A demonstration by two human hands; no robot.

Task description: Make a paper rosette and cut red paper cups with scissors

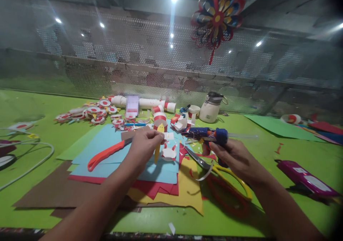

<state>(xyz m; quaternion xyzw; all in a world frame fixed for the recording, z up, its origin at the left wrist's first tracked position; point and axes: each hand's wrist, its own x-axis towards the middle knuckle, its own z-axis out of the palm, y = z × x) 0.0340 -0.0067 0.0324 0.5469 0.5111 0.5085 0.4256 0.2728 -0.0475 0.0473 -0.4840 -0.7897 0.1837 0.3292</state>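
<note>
My left hand [144, 146] pinches a small yellow paper piece [157, 153] with a pointed lower end. A little white strip [168, 136] juts out by its fingertips. In my right hand [238, 155] is a blue hot glue gun [211, 135], its nozzle pointing left toward the pinched paper; a clear glue stick [242, 136] sticks out of its back. A white disc with red trim [168, 154] lies under the left fingertips. Below the glue gun rest scissors with yellow handles [233, 178]. An orange-handled cutter [107, 155] lies left of my left hand.
Light blue sheets [99, 162], brown card [59, 187] and yellow paper [190, 187] are layered on the green table. Red-and-white paper discs [93, 110] are heaped at the back left. A white jug [210, 108] stands behind; a purple tool [305, 178] lies right.
</note>
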